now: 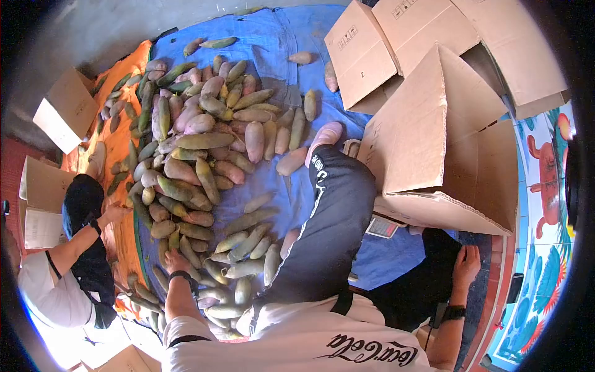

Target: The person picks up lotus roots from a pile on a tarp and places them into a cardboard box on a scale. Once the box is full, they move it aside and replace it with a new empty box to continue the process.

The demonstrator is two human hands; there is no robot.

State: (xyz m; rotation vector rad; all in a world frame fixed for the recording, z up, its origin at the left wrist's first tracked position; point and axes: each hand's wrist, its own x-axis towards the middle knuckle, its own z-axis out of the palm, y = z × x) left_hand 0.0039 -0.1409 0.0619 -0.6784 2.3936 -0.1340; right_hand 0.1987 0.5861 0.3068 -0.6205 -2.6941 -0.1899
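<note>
My left hand reaches into the near-left edge of a big heap of long, plump green and pinkish vegetables. Its fingers are curled round a long green vegetable, partly hidden among its neighbours. My right hand is held near my right knee, well away from the heap, with its fingers curled in and nothing showing in them. Green vegetables lie between my left arm and my left leg.
A blue tarp and an orange sheet cover the floor. A large open cardboard box stands right, beside a scale, with more boxes behind. At left, another person's hand is near the heap.
</note>
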